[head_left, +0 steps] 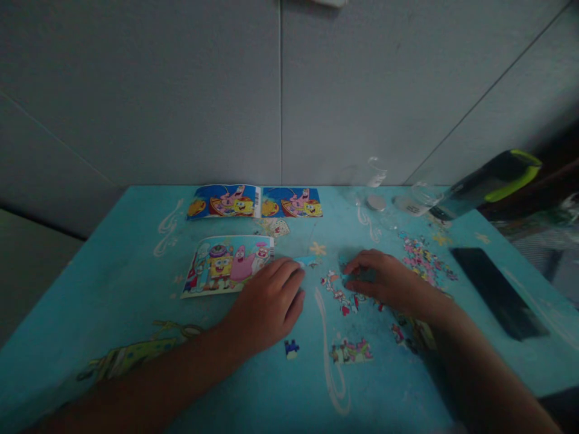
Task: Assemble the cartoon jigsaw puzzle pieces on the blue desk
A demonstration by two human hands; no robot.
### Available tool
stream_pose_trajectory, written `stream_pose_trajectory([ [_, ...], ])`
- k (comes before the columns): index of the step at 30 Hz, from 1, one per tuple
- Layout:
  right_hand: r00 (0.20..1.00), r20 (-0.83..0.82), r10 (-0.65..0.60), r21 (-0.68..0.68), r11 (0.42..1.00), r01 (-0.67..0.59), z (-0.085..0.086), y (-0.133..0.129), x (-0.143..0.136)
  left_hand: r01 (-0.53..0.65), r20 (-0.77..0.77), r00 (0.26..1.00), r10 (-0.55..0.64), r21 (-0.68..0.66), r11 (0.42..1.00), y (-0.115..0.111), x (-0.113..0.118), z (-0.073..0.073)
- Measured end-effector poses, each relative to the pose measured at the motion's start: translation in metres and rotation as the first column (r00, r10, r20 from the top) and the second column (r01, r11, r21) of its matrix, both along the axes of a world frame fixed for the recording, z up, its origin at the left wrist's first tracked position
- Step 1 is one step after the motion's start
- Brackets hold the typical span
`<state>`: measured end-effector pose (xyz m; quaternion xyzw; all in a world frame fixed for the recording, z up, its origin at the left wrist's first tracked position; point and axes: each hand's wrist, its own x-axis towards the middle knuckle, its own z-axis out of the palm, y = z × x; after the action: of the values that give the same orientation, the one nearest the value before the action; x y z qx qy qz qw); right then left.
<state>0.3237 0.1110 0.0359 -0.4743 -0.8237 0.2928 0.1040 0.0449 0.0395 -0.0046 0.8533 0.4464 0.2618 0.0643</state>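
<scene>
My left hand [272, 300] rests on the table with its fingers loosely bent and slightly apart, at the right edge of a cartoon picture card [219, 268]. Just beyond its fingertips lies a light-blue joined bit of puzzle [306, 260]. Farther right, the thumb and forefinger of my right hand [377, 277] pinch what looks like a small bluish puzzle piece [344, 276], dim and partly hidden. Beneath and beside that hand are loose red and white puzzle pieces [335, 288]. Nearer me are a dark-blue puzzle piece [291, 349] and a joined puzzle section [351, 351].
Two blue picture cards [226, 202] lie at the back by the grey wall [181, 90]. A heap of puzzle pieces [425, 259], a dark phone-like slab [500, 292], clear plastic containers [414, 202] and a dark cylinder with a yellow-green rim [484, 184] are at right.
</scene>
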Motion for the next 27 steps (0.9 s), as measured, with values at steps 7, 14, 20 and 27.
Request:
stream_pose_trajectory([
  [7, 1.0, 0.008, -0.002, -0.003, 1.0, 0.002, 0.001, 0.0, -0.002, 0.001, -0.007, 1.0, 0.0, 0.01, 1.0, 0.0, 0.0, 0.0],
  [14, 0.961, -0.196, -0.194, -0.116, 0.978, 0.173, -0.007, 0.006, -0.018, 0.003, -0.011, 1.0, -0.003, 0.006, 1.0, 0.0, 0.0, 0.002],
  [20, 0.961, -0.206, -0.186, -0.007, 0.982, 0.188, -0.014, 0.012, -0.042, -0.003, -0.016, 1.0, 0.003, -0.001, 1.0, 0.001, 0.002, 0.003],
  [27, 0.972, -0.188, -0.139, 0.025, 0.989, 0.146, -0.016, 0.017, -0.043, -0.008, -0.034, 0.999, 0.007, -0.015, 1.0, -0.001, 0.002, 0.003],
])
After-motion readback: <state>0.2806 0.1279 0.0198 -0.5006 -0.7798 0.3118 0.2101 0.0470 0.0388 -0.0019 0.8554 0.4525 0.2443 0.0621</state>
